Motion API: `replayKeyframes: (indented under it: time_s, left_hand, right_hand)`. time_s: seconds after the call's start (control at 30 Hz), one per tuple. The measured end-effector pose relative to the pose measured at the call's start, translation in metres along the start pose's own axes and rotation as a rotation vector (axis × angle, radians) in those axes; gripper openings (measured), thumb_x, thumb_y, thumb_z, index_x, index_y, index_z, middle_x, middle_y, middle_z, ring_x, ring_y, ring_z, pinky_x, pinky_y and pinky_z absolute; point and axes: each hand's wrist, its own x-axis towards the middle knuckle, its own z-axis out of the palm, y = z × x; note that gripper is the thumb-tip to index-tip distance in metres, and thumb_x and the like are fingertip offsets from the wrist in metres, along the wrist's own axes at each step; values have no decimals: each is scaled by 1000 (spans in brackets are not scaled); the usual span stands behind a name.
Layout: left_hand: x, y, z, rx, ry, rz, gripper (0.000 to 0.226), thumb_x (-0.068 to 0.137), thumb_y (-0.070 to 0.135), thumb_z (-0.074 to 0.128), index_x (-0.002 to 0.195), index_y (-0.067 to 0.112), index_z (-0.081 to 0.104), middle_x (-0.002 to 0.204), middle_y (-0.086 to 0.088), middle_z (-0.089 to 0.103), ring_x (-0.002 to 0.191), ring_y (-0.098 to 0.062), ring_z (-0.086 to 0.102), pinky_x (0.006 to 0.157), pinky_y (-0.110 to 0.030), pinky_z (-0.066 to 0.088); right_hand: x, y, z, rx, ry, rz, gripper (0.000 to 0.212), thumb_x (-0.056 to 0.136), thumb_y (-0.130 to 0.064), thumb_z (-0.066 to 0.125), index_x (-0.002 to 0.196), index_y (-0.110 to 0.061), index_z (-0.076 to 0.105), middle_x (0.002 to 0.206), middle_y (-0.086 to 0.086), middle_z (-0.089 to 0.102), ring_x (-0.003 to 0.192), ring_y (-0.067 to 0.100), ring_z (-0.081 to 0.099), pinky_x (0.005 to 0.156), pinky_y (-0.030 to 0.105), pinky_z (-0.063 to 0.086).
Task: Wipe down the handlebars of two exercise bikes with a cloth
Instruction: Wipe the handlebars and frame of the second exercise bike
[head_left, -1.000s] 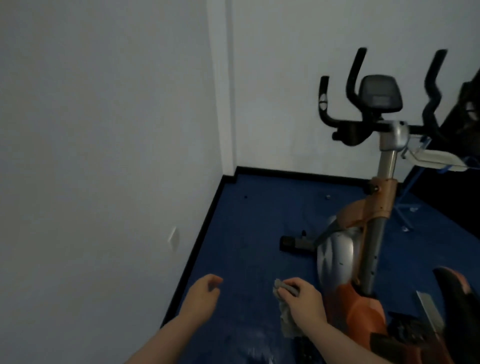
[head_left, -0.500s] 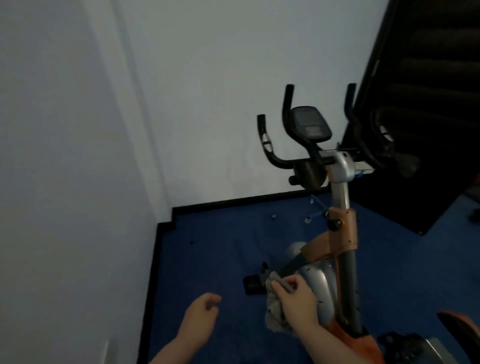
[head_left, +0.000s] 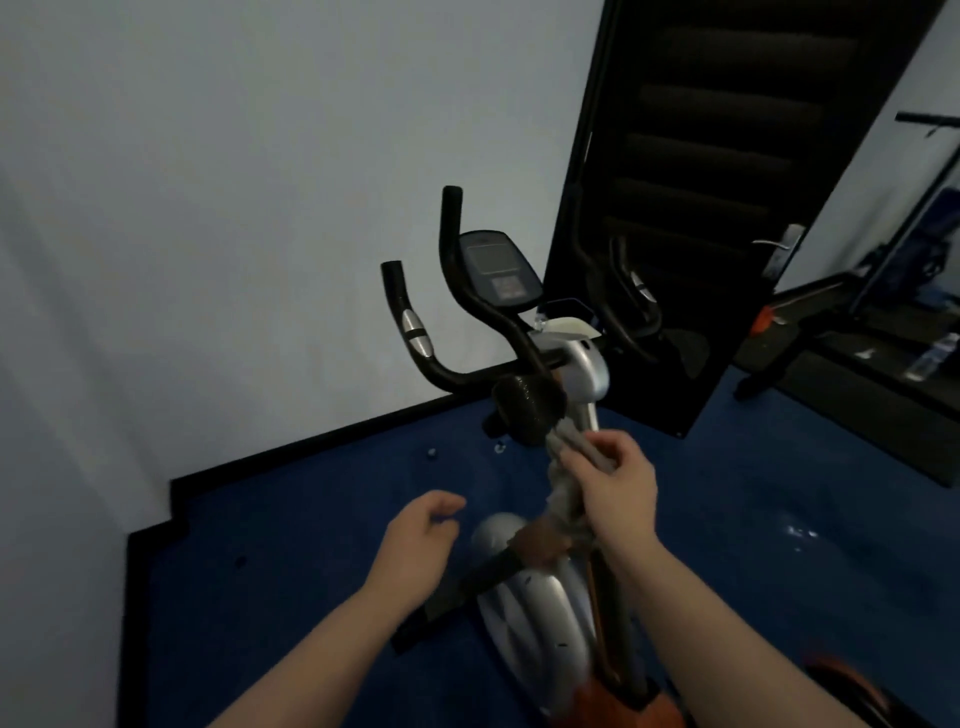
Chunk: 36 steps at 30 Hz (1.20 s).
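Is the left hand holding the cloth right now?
No, the grey cloth is pinched in the right hand, while the left hand hangs loosely curled with nothing in its grip.

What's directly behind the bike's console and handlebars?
Behind the console is the pale wall; behind the right-side handlebars stands a dark door. Whatever lies behind that door is hidden.
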Motion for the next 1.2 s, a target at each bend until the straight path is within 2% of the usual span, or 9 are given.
replayKeyframes:
  time_s: [0.13, 0.3, 0.4, 0.5, 0.6, 0.7, 0.93, 1.1, 1.2]
  left_hand:
    - [55, 33, 18, -99, 117, 79, 31, 91, 0, 46, 107, 20, 64, 107, 5, 64, 99, -13, 61, 89, -25, 46]
    - [115, 74, 39, -304, 283, 62, 26, 101, 19, 38, 105, 17, 63, 104, -2, 67, 95, -15, 61, 82, -30, 49]
    - [134, 79, 54, -462, 276, 5, 37, 102, 37, 31, 102, 24, 66, 102, 2, 66, 93, -8, 61, 70, -18, 44]
    - [143, 79, 68, -522, 206, 11, 41, 101, 42, 29, 106, 25, 67, 101, 2, 68, 84, 1, 64, 63, -7, 46]
    - [144, 74, 78, -521, 285, 46, 40, 102, 36, 30, 104, 20, 67, 101, -3, 70, 90, -7, 65, 72, -13, 49]
    - [149, 72, 80, -580, 367, 44, 45, 101, 38, 30, 101, 19, 70, 97, 1, 73, 93, -7, 67, 78, -14, 49]
    - [150, 68, 80, -414, 354, 122, 40, 103, 25, 29, 100, 22, 69, 94, 5, 71, 89, -4, 65, 75, -14, 48]
    - [152, 70, 84, -433, 376, 106, 39, 103, 21, 31, 88, 14, 66, 81, 4, 68, 76, -2, 61, 66, -13, 46]
    - [152, 68, 77, -297, 332, 128, 34, 100, 18, 34, 87, 11, 63, 80, -3, 65, 72, -7, 57, 64, -19, 46]
  right_hand:
    - [63, -23, 16, -144, -109, -296, 20, 80, -24, 71, 91, -38, 62, 89, -17, 67, 87, -5, 61, 70, 12, 49]
    - [91, -12, 59, -222, -328, -499, 23, 88, -19, 64, 110, -24, 68, 108, -10, 64, 102, 2, 58, 92, 29, 49]
    - [76, 21, 53, -229, -270, -622, 31, 88, -17, 63, 118, -24, 66, 116, -12, 60, 109, 1, 52, 94, 18, 44]
    - [87, 30, 32, -257, -323, -701, 34, 83, -12, 63, 116, -20, 68, 110, -7, 61, 103, 6, 54, 89, 21, 46]
    - [113, 12, 30, -327, -309, -852, 31, 84, -12, 57, 113, -13, 69, 109, 1, 63, 103, 10, 55, 91, 22, 45]
    - [125, 8, 49, -469, -226, -978, 31, 80, -5, 68, 110, -10, 71, 107, 6, 68, 100, 20, 62, 90, 32, 48]
    - [117, 40, 10, -632, -370, -1107, 44, 74, -11, 65, 118, -18, 64, 102, 1, 62, 87, 16, 53, 66, 29, 45]
    - [143, -6, 51, -626, -239, -972, 32, 82, -18, 61, 113, -16, 67, 104, 5, 65, 94, 22, 58, 77, 36, 47]
    - [140, 5, 66, -727, -228, -963, 33, 78, -16, 69, 111, -14, 68, 102, 7, 66, 89, 25, 60, 69, 34, 50]
